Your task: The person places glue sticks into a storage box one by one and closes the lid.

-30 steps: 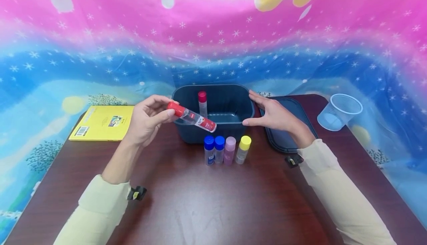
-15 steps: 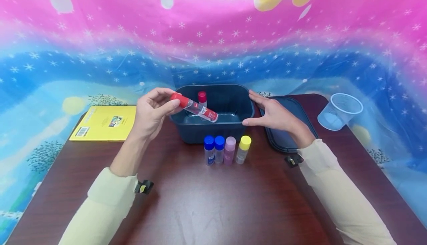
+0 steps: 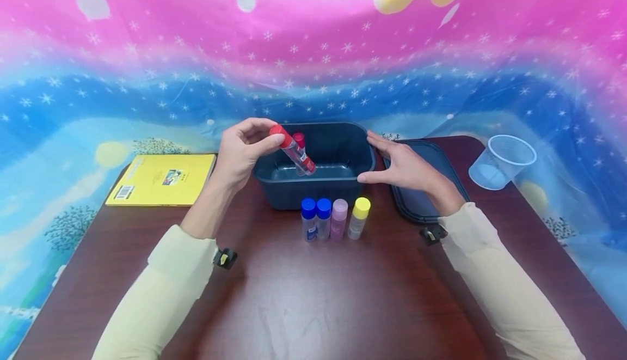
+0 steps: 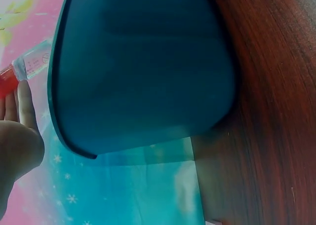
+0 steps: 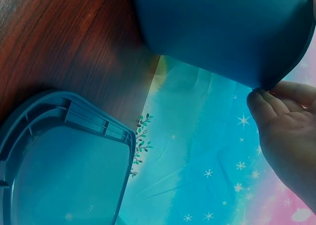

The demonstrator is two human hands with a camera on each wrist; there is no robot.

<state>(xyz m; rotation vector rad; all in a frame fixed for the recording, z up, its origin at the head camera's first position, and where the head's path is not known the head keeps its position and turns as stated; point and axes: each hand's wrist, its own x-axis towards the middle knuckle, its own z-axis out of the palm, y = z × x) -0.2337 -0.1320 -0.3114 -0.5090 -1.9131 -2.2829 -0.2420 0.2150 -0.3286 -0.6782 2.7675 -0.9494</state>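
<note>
In the head view my left hand (image 3: 240,147) pinches a red-capped clear glue stick (image 3: 294,150) by its cap. The stick tilts down to the right over the mouth of a dark blue-grey plastic bin (image 3: 313,191). Another red-capped glue stick (image 3: 300,138) stands inside the bin, partly hidden behind the held one. My right hand (image 3: 404,166) rests against the bin's right end, fingers and thumb spread along the rim. Before the bin stand two blue-capped glue sticks (image 3: 308,221), a pink one (image 3: 339,221) and a yellow-capped one (image 3: 360,219).
Right of the bin lies its dark lid (image 3: 421,213), partly under my right forearm. A white mesh cup (image 3: 502,163) leans at the far right. On the left lies a yellow book (image 3: 157,180). The brown table (image 3: 313,300) meets a patterned cloth backdrop.
My left hand has moved right and away from me, carrying the red-capped glue stick farther over the bin. The stick now points more steeply downward. My right hand stays at the rim.
</note>
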